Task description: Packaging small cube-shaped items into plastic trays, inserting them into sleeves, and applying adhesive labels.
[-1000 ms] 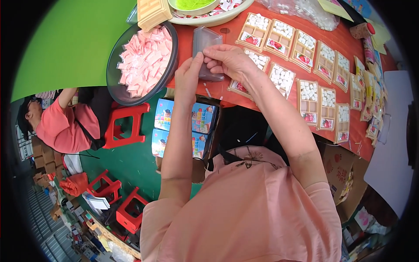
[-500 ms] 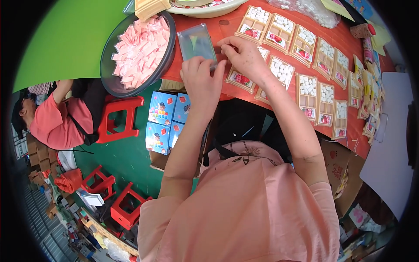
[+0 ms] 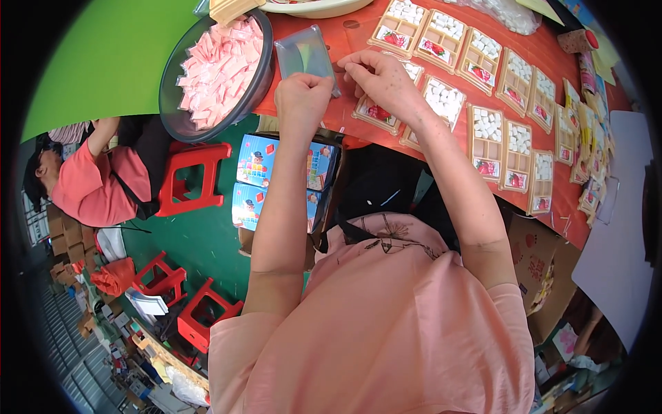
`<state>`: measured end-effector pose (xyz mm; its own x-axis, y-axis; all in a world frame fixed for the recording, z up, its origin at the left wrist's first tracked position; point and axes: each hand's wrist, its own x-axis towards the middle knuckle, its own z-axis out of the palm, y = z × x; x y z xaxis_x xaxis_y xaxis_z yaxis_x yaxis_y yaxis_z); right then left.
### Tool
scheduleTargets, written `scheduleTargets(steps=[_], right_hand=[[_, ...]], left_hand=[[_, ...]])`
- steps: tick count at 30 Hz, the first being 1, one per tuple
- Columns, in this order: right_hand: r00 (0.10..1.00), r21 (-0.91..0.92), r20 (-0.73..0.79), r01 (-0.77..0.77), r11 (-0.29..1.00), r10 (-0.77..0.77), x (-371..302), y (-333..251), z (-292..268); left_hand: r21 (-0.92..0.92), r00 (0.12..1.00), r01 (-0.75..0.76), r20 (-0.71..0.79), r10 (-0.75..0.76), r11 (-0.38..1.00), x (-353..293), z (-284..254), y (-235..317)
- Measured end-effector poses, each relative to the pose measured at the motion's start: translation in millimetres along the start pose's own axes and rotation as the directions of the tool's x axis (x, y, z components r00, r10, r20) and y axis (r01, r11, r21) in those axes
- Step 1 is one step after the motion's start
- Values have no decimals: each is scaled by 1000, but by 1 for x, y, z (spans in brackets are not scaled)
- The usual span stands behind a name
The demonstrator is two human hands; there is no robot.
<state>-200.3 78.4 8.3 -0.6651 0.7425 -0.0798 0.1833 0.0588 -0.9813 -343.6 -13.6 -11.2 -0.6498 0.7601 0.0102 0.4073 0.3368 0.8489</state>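
A shallow clear plastic box [image 3: 310,50] with a pale green shape in it lies on the red-covered table. My left hand [image 3: 301,103] is closed at its near edge, fingers curled under; what they hold, if anything, is hidden. Just right of the box, my right hand [image 3: 380,81] has its thumb and fingers drawn together, and I cannot make out anything between them. Under and beyond that hand stand beige compartment trays [image 3: 443,43] with white pieces and strawberry-printed packets. Left of the box is a dark basin [image 3: 265,58] heaped with small pink packets [image 3: 224,72].
Blue printed boxes [image 3: 256,160] sit in a carton below the table edge. Red stools [image 3: 196,181] stand on the green floor, near a seated person in pink [image 3: 103,181]. More trays, yellow packets [image 3: 592,148] and a plastic bag [image 3: 507,15] occupy the table's right side.
My left hand's fingers, earlier spread over the box's near edge, are now curled in. The right hand stays beside the box with its fingers bent. The whole view has shifted slightly.
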Motion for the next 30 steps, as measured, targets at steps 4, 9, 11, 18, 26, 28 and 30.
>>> scheduleTargets(steps=[4, 9, 11, 18, 26, 28, 30], right_hand=[[1000, 18, 26, -14, 1000, 13, 1, 5, 6], [997, 6, 74, -26, 1000, 26, -4, 12, 15], [999, -78, 46, 28, 997, -24, -6, 9, 17], [995, -60, -91, 27, 998, -33, -5, 18, 18], [993, -192, -46, 99, 976, -110, -9, 8, 17], [975, -241, -65, 192, 951, -213, -7, 12, 24], [946, -293, -81, 280, 914, -315, -6, 16, 28]], left_hand=[[-51, 994, 98, 43, -96, 994, 7, 0, -1], [79, 988, 131, 68, -136, 988, 10, 0, 11], [-78, 971, 220, 115, -211, 972, 14, -3, 10], [57, 980, 169, 92, -174, 984, 19, 0, 10], [-10, 973, 225, 55, -224, 974, 17, 1, 23], [-68, 969, 244, 60, -241, 967, 21, 2, 17], [-127, 964, 262, 68, -256, 957, 23, 3, 12]])
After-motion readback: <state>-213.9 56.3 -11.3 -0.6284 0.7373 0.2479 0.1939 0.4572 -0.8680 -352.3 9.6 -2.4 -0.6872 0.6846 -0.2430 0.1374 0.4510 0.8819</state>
